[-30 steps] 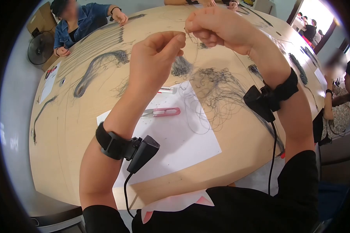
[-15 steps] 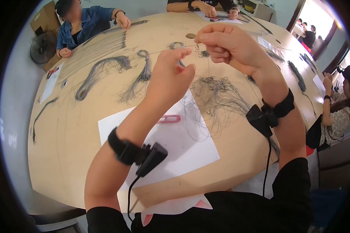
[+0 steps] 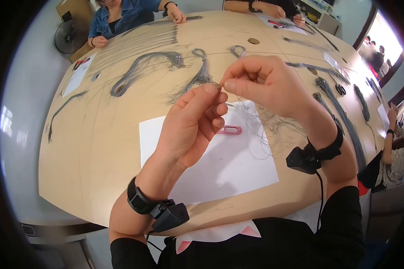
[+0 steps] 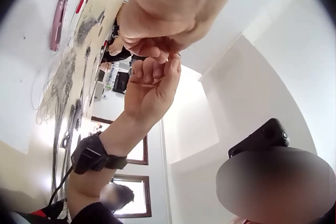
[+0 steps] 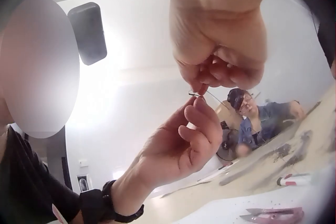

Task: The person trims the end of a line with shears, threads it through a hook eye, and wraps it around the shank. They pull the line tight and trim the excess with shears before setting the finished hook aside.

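My left hand and right hand meet fingertip to fingertip above the table. Between them, in the right wrist view, is a tiny hook-like metal piece with a thin line trailing from it. Thumb and forefinger of the right hand pinch it from above; the left thumb and fingers pinch it from below. Fingertips hide most of it. Below the hands lie pink-handled thread snips on a white paper sheet. Loose grey line lies tangled at the sheet's right side.
Bundles of grey line lie across the wooden table, some looped, like the one beyond my hands. A white-and-red tool is near the snips. Other people sit around the table, one in a denim jacket.
A second ago the hands were close together higher up; half a second ago the left hand was apart with spread fingers. Now it is turned palm up, pinching at the right fingertips. The view has shifted.
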